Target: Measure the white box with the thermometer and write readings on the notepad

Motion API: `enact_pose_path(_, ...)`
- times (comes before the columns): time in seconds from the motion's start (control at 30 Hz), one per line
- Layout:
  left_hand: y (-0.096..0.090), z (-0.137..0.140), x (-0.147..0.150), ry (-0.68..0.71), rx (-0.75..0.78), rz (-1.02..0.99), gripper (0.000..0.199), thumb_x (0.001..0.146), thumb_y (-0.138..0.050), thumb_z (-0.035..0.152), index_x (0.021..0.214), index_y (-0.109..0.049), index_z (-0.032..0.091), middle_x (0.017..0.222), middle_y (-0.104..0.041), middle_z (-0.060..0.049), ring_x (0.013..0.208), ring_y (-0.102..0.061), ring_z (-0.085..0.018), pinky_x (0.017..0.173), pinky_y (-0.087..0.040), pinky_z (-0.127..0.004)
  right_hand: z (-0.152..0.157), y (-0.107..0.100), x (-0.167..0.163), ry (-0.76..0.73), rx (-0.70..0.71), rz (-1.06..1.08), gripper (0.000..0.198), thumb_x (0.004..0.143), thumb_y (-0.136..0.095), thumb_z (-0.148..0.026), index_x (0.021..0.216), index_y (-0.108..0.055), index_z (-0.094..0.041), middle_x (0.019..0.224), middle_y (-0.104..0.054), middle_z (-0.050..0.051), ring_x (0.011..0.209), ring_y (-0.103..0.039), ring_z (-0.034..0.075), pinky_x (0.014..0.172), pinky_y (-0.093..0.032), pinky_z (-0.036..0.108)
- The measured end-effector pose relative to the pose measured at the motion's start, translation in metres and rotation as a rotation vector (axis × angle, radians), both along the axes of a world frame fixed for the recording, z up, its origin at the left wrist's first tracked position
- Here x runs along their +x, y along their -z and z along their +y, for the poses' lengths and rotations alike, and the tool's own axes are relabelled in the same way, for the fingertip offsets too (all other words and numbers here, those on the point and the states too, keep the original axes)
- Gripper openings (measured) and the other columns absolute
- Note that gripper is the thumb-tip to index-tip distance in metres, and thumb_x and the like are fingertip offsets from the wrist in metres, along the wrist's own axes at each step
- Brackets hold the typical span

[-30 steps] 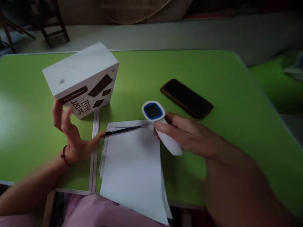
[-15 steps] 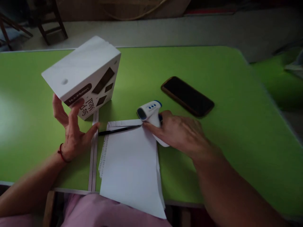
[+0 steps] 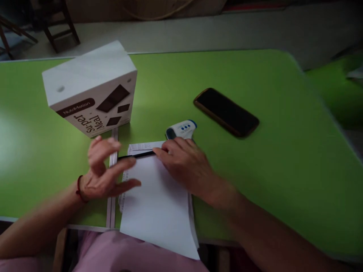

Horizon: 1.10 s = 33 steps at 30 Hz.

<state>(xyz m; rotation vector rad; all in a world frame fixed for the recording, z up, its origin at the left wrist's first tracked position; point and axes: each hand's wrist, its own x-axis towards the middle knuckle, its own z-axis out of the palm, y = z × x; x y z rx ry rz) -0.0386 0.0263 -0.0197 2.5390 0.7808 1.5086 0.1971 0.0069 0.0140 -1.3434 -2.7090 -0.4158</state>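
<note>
My right hand (image 3: 187, 166) has its thumb and forefinger closed on one end of a black pen (image 3: 143, 154), which lies across the top of a stack of white paper (image 3: 157, 215). Just beyond those fingers is a white and blue infrared thermometer (image 3: 184, 129), its handle hidden behind the hand. My left hand (image 3: 109, 168) is open, fingers apart and slightly blurred, over the paper's left edge near the pen's other end. A white NutriMotion box (image 3: 99, 98) stands upright beyond it, apart from the fingers.
A black phone in a brown case (image 3: 227, 112) lies face up at the right of the green table (image 3: 283, 158). A pale seam strip (image 3: 111, 211) runs beside the paper. Past the far edge stands a dark wooden chair (image 3: 59, 26).
My left hand has let go of the box and come down toward the paper; the box now sits level. My right hand has moved left off the thermometer onto the pen.
</note>
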Motion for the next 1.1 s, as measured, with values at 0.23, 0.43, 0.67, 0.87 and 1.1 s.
enact_pose_path(0.23,0.008,-0.014,0.007,0.608,-0.263,0.487,0.064,0.088,-0.053,0.066,0.121,-0.057,0.012,0.124,-0.059,-0.015,0.120,-0.050,-0.029,0.110,-0.035,-0.048,-0.001,-0.001,-0.004,0.103,-0.019,0.374,0.007,0.088,-0.057,-0.015,0.082,-0.060,-0.016,0.066,-0.062,0.002,0.054,-0.052,0.012,0.052,-0.038,0.028)
enact_pose_path(0.43,0.017,-0.029,0.017,0.488,-0.384,0.572,0.084,0.078,-0.052,0.079,0.132,-0.051,0.015,0.138,-0.048,-0.019,0.134,-0.037,-0.037,0.115,-0.022,-0.058,-0.009,0.009,-0.025,0.474,-0.466,1.290,0.003,0.081,-0.058,-0.023,0.081,-0.055,-0.021,0.066,-0.060,-0.003,0.056,-0.058,0.011,0.055,-0.048,0.025)
enact_pose_path(0.67,0.018,-0.015,0.010,0.303,-0.387,0.541,0.085,0.089,-0.030,0.076,0.134,-0.048,0.007,0.142,-0.045,-0.022,0.137,-0.035,-0.035,0.116,-0.021,-0.054,0.000,0.032,-0.021,0.499,-0.367,1.206,0.004,0.073,-0.060,-0.022,0.075,-0.057,-0.020,0.061,-0.059,-0.004,0.050,-0.052,0.009,0.047,-0.043,0.022)
enact_pose_path(0.87,0.018,-0.012,0.006,0.284,-0.378,0.606,0.077,0.094,-0.028,0.070,0.136,-0.045,0.007,0.148,-0.041,-0.020,0.138,-0.035,-0.034,0.117,-0.015,-0.056,0.003,0.033,-0.012,0.428,-0.225,0.975,0.009,0.075,-0.058,-0.025,0.069,-0.053,-0.021,0.058,-0.058,-0.003,0.052,-0.053,0.011,0.051,-0.045,0.025)
enact_pose_path(1.1,0.016,-0.014,0.006,0.276,-0.422,0.619,0.074,0.093,-0.035,0.069,0.135,-0.046,0.008,0.147,-0.043,-0.018,0.137,-0.036,-0.033,0.118,-0.001,-0.057,0.003,0.033,-0.012,0.335,-0.264,0.916,0.011,0.079,-0.055,-0.024,0.069,-0.053,-0.021,0.060,-0.060,-0.003,0.053,-0.054,0.011,0.053,-0.045,0.024)
